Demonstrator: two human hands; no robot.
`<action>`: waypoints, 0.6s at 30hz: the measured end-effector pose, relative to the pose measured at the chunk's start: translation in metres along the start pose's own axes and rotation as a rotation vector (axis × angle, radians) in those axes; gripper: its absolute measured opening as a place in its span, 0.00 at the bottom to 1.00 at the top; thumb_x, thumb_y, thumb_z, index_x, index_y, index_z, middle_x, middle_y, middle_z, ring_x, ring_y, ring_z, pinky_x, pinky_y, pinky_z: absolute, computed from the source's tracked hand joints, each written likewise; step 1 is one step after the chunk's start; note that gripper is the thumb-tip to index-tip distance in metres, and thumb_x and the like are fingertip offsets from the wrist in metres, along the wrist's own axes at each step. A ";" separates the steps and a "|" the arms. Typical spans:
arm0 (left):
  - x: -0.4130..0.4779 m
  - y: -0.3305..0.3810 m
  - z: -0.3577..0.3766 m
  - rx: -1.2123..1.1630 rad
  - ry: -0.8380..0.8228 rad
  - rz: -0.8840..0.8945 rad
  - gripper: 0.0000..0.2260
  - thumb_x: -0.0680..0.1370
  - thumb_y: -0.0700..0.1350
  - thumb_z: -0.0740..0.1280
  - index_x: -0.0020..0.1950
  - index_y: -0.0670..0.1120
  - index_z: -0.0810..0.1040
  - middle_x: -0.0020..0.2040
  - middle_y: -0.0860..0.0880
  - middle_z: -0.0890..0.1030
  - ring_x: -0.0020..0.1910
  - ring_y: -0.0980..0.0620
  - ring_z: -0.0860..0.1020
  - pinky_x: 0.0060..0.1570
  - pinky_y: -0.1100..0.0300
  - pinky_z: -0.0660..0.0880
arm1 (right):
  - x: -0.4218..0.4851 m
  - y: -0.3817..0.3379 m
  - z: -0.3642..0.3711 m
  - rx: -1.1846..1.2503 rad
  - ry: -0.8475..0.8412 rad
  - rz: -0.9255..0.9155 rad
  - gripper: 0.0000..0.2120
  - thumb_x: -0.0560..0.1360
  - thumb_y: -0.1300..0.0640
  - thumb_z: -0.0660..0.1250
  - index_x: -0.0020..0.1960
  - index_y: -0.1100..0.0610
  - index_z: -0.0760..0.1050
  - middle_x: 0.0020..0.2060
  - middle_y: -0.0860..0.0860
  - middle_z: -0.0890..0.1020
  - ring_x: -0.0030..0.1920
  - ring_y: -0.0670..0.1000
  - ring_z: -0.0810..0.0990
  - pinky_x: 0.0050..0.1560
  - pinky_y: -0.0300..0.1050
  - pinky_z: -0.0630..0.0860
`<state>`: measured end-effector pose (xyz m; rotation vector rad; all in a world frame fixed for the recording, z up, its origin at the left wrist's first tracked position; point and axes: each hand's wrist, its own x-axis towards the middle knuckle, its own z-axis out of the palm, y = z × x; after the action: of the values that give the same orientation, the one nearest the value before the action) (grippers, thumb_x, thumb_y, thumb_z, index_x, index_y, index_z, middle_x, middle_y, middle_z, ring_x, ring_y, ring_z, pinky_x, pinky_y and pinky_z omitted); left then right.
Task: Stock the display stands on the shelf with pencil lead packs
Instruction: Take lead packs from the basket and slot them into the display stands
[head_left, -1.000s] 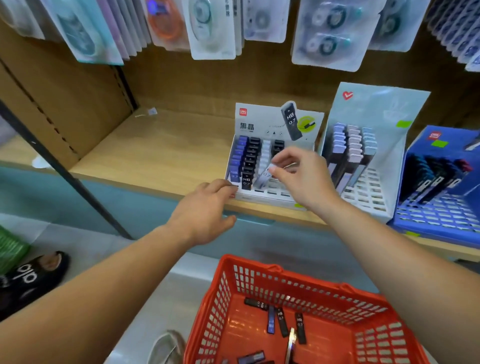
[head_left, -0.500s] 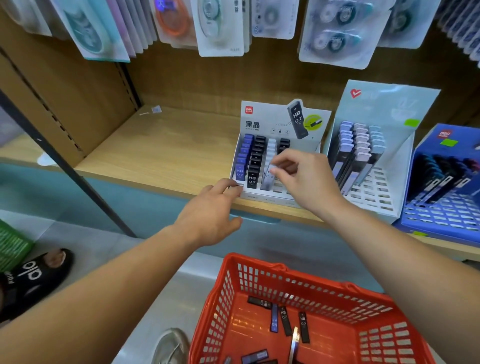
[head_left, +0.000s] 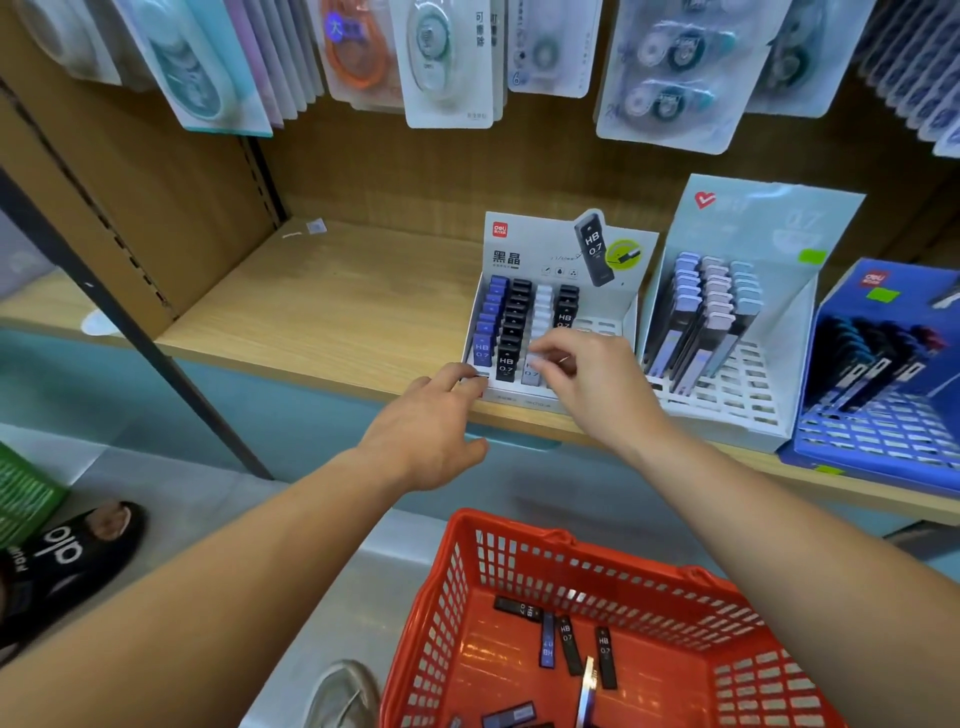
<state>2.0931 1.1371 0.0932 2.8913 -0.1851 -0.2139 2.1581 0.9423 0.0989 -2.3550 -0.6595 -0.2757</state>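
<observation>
A white display stand (head_left: 621, 306) sits on the wooden shelf (head_left: 337, 312), with columns of blue, black and pale pencil lead packs. My right hand (head_left: 602, 384) pinches a pale lead pack (head_left: 531, 371) at the front of the third column. My left hand (head_left: 431, 421) reaches out with straight fingers, its tips touching the stand's front left corner. Below me is a red basket (head_left: 519, 535) holding several loose lead packs (head_left: 569, 644).
To the right stand a taller white stand (head_left: 753, 405) and a blue stand (head_left: 883, 431), both partly filled. Correction tape packs (head_left: 447, 67) hang above. A dark shelf post (head_left: 156, 338) slants at the left. A black sandal (head_left: 67, 551) is on the floor.
My right hand has lowered the pale pack into the front of the third column. My left hand has moved forward to touch the stand's front corner.
</observation>
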 end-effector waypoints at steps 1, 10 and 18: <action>-0.001 0.000 -0.001 0.007 -0.003 0.003 0.33 0.80 0.56 0.67 0.81 0.51 0.59 0.80 0.54 0.57 0.74 0.45 0.64 0.72 0.51 0.67 | -0.002 -0.001 -0.001 0.018 -0.016 0.025 0.10 0.78 0.57 0.71 0.59 0.52 0.82 0.48 0.49 0.84 0.45 0.47 0.82 0.55 0.49 0.80; -0.064 0.032 0.005 -0.093 -0.002 -0.029 0.24 0.78 0.55 0.67 0.73 0.50 0.71 0.71 0.49 0.73 0.70 0.47 0.72 0.68 0.51 0.70 | -0.143 -0.003 -0.023 0.083 -0.001 0.199 0.12 0.73 0.51 0.75 0.56 0.46 0.80 0.48 0.41 0.78 0.43 0.42 0.80 0.48 0.48 0.80; -0.142 0.055 0.166 -0.045 -0.416 -0.020 0.27 0.77 0.55 0.69 0.73 0.48 0.70 0.69 0.46 0.73 0.68 0.43 0.73 0.68 0.53 0.70 | -0.291 0.080 0.022 0.006 -0.317 0.517 0.14 0.73 0.52 0.75 0.57 0.51 0.80 0.48 0.46 0.80 0.46 0.46 0.79 0.54 0.51 0.78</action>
<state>1.9216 1.0671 -0.0346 2.7689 -0.2187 -0.8118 1.9531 0.7925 -0.0668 -2.4861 -0.1691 0.3321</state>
